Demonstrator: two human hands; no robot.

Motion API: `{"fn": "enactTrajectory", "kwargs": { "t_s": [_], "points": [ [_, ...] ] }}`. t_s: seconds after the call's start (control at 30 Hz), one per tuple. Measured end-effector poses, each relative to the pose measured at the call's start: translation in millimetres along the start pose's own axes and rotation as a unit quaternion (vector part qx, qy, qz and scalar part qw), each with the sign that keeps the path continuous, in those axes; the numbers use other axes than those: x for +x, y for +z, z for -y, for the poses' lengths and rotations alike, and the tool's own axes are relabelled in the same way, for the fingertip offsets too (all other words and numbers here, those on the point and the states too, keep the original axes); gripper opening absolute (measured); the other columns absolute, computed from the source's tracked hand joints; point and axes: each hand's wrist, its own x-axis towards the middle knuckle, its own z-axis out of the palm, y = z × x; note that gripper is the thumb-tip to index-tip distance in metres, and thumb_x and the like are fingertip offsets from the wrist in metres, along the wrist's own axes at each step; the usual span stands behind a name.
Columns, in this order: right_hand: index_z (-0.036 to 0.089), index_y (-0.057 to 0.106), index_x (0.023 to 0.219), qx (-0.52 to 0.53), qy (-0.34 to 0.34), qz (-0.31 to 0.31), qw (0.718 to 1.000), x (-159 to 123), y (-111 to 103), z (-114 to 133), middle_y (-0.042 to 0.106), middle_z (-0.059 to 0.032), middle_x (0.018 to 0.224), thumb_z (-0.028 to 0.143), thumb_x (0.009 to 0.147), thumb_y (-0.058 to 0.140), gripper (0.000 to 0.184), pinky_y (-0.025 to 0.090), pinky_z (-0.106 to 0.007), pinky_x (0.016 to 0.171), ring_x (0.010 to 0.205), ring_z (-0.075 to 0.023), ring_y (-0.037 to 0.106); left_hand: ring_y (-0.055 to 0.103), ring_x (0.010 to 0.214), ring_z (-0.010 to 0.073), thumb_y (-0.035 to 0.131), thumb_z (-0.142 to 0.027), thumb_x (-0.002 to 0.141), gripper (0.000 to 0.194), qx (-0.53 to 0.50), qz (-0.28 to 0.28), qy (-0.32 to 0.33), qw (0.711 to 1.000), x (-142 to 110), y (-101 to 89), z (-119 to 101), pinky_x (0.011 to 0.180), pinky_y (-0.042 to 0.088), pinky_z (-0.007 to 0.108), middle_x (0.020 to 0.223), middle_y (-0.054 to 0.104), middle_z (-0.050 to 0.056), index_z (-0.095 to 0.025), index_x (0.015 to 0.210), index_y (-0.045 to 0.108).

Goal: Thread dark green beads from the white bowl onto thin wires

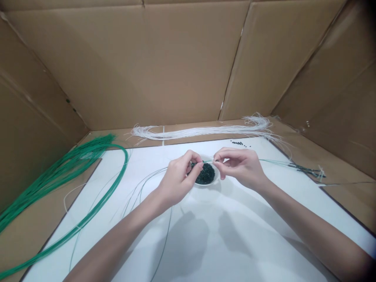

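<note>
A small white bowl of dark green beads sits mid-table on a white sheet. My left hand hovers over the bowl's left rim, fingers pinched; what they hold is too small to make out. My right hand is just right of the bowl, thumb and forefinger pinched on the end of a thin white string that points toward my left fingertips. A thin green-and-white strand trails right from that hand.
A bundle of white strings lies along the back. Green cords fan out at the left. A beaded strand lies at the right, a few loose beads behind the bowl. Cardboard walls enclose the table.
</note>
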Motion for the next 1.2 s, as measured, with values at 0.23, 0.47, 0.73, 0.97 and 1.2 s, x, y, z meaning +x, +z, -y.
{"fn": "enactTrajectory", "kwargs": {
  "t_s": [0.23,0.47,0.73,0.97,1.2],
  "points": [
    [0.016,0.063,0.063,0.010,0.003,-0.004,1.000,0.4,-1.4,-0.6,0.058,-0.0005,0.066,0.018,0.068,0.064,0.006,0.048,-0.020,0.039,0.044,-0.0066,0.052,0.040,0.055,0.0070,0.039,-0.025,0.086,0.009,-0.007,-0.006,0.011,1.000,-0.5,1.5,0.9,0.051,0.032,0.019,0.068,0.048,-0.003,-0.019,0.081,0.044],
    [0.018,0.068,0.067,0.034,-0.011,-0.018,0.999,1.5,-1.8,0.1,0.062,-0.0003,0.066,0.015,0.066,0.068,0.003,0.048,-0.022,0.042,0.043,-0.0066,0.052,0.037,0.053,0.0058,0.040,-0.022,0.085,0.007,0.007,-0.033,0.034,0.999,-1.7,0.3,-0.8,0.050,0.031,0.018,0.068,0.047,-0.003,-0.019,0.081,0.043],
    [0.020,0.068,0.067,0.033,-0.030,-0.029,0.999,1.4,-2.4,-0.4,0.062,0.0006,0.064,0.013,0.065,0.068,0.007,0.047,-0.022,0.043,0.045,-0.0068,0.052,0.036,0.053,0.0054,0.040,-0.022,0.086,0.007,0.000,-0.042,0.046,0.998,-1.8,2.0,-1.8,0.050,0.031,0.017,0.069,0.047,-0.003,-0.019,0.081,0.043],
    [0.021,0.068,0.067,0.044,-0.042,-0.034,0.998,0.7,-0.2,-4.1,0.063,-0.0004,0.066,0.015,0.065,0.069,0.007,0.046,-0.022,0.044,0.056,-0.0101,0.055,0.039,0.054,0.0051,0.040,-0.022,0.086,0.006,0.004,-0.039,0.060,0.997,-3.1,5.7,-2.1,0.051,0.033,0.017,0.072,0.050,-0.003,-0.019,0.083,0.045],
    [0.021,0.069,0.067,0.041,-0.041,-0.037,0.998,-0.9,0.2,-4.7,0.063,-0.0014,0.067,0.016,0.065,0.069,0.006,0.046,-0.024,0.046,0.058,-0.0115,0.055,0.039,0.054,0.0059,0.041,-0.023,0.085,0.008,0.024,-0.042,0.071,0.996,-3.7,5.0,-6.4,0.050,0.033,0.018,0.072,0.052,-0.002,-0.018,0.081,0.046]
  ]
}}
